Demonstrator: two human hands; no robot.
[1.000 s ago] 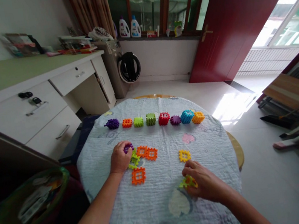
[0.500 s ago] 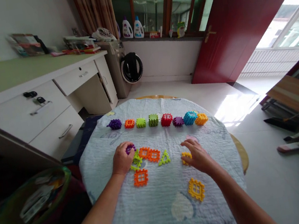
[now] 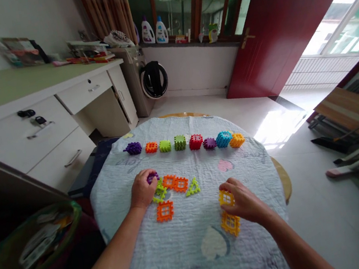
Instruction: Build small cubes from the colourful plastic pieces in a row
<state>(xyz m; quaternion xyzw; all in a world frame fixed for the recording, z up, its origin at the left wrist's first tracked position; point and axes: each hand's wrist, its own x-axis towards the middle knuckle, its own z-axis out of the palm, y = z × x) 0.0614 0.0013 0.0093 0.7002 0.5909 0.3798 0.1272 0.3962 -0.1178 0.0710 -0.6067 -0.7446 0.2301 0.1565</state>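
Note:
My left hand (image 3: 141,191) rests curled on a small purple toy piece (image 3: 153,177), touching a lime green piece (image 3: 159,192) beside it. Two joined orange square tiles (image 3: 175,183) and a green triangle tile (image 3: 193,187) lie to its right, and a single orange square tile (image 3: 165,211) sits just below. My right hand (image 3: 245,202) pinches a small yellow square tile (image 3: 226,197); a second yellow square tile (image 3: 230,223) lies flat under its fingers. All lie on a round table covered with a pale quilted cloth (image 3: 192,251).
A row of several assembled coloured block cubes (image 3: 184,143) runs across the far side of the table. A white desk with drawers (image 3: 44,129) stands left, a green basket (image 3: 29,247) lower left, a washing machine (image 3: 144,85) and a red door (image 3: 284,20) beyond.
My right hand left a green triangle by the orange tiles and a yellow tile near the table's front, reached to the small yellow tile, and has drawn it back toward me. The left hand stayed put.

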